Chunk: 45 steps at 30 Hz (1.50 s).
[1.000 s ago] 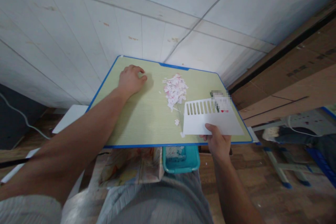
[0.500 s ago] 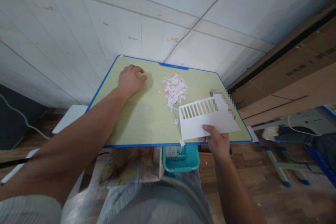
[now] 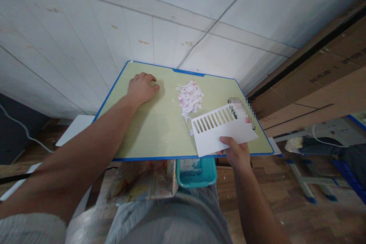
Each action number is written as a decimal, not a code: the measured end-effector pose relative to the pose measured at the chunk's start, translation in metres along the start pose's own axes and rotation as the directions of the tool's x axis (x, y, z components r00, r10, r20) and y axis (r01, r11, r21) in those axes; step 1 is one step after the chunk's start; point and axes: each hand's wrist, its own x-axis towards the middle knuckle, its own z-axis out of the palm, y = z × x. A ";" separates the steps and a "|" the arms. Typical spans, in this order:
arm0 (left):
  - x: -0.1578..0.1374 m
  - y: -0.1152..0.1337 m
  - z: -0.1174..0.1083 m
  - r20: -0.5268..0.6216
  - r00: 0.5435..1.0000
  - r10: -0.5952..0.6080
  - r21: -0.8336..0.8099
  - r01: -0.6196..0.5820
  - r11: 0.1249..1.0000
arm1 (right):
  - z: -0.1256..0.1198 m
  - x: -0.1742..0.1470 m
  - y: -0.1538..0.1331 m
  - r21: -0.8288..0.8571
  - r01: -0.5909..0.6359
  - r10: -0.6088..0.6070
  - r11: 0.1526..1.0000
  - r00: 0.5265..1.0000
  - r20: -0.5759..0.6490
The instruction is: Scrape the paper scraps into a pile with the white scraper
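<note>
Probably light, thin and semi-stiff, this white slotted sheet point(image 3: 210, 141); slotted side likely bends first, so the solid near edge is the place to grip. It's over the counter point(image 3: 154, 133), near right side, beside the pinkish-white scraps point(image 3: 190, 97). Right hand point(image 3: 236, 154) pinches that edge, thumb on top. Left hand point(image 3: 142, 87): arm stretched out, fingers loosely curled, thumb apart, nothing visible in it.

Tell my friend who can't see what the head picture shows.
The right hand holds a slotted white card over a blue-edged table, near a heap of scraps. The left hand is curled at the left, seemingly empty. Below is a teal bin.
</note>
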 end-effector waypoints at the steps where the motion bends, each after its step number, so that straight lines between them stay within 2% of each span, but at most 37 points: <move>1: 0.000 0.000 0.000 0.011 1.000 0.003 0.009 -0.003 1.000 | 0.002 0.002 -0.001 0.027 0.018 -0.017 0.999 0.999 -0.047; 3: 0.000 -0.001 -0.001 0.036 0.999 0.016 0.031 -0.017 0.999 | 0.008 0.006 -0.005 0.098 0.090 -0.069 0.991 0.977 -0.200; 6: -0.001 0.000 -0.005 0.065 0.997 0.031 0.064 -0.036 0.997 | 0.018 0.014 -0.007 0.174 0.232 -0.135 0.957 0.889 -0.438; 8: -0.002 0.002 -0.011 0.080 0.997 0.024 0.082 -0.031 0.996 | 0.021 0.017 -0.006 0.162 0.276 -0.170 0.948 0.864 -0.474; 13: -0.018 0.009 -0.036 0.179 0.982 0.060 0.113 -0.081 0.990 | 0.017 0.013 0.001 -0.078 0.215 -0.228 0.974 0.928 -0.296; 18: -0.080 0.007 -0.050 0.297 0.939 0.174 0.128 -0.220 0.967 | 0.013 0.000 0.001 -0.183 0.171 -0.197 0.968 0.971 -0.133; 21: -0.120 -0.001 -0.049 0.253 0.950 0.185 0.116 -0.220 0.969 | 0.014 -0.001 0.002 -0.197 0.164 -0.182 0.967 0.980 -0.075; 23: -0.134 -0.006 -0.046 0.218 0.963 0.158 0.117 -0.186 0.976 | 0.016 0.003 0.003 -0.198 0.163 -0.181 0.967 0.981 -0.075; 25: -0.136 -0.008 -0.045 0.190 0.971 0.142 0.110 -0.165 0.980 | 0.019 0.009 0.005 -0.197 0.167 -0.185 0.966 0.980 -0.073; 34: -0.111 -0.013 -0.045 0.069 0.995 0.072 0.046 -0.075 0.996 | 0.031 0.017 0.006 -0.305 0.161 -0.176 0.938 0.984 -0.023; 40: -0.116 -0.008 -0.044 0.043 0.996 0.077 0.029 -0.078 0.997 | 0.051 0.006 -0.010 -0.365 0.224 -0.187 0.904 0.973 0.134; 45: -0.118 -0.004 -0.043 0.030 0.997 0.066 0.037 -0.067 0.997 | 0.065 -0.016 -0.010 -0.311 0.184 -0.115 0.932 0.967 0.228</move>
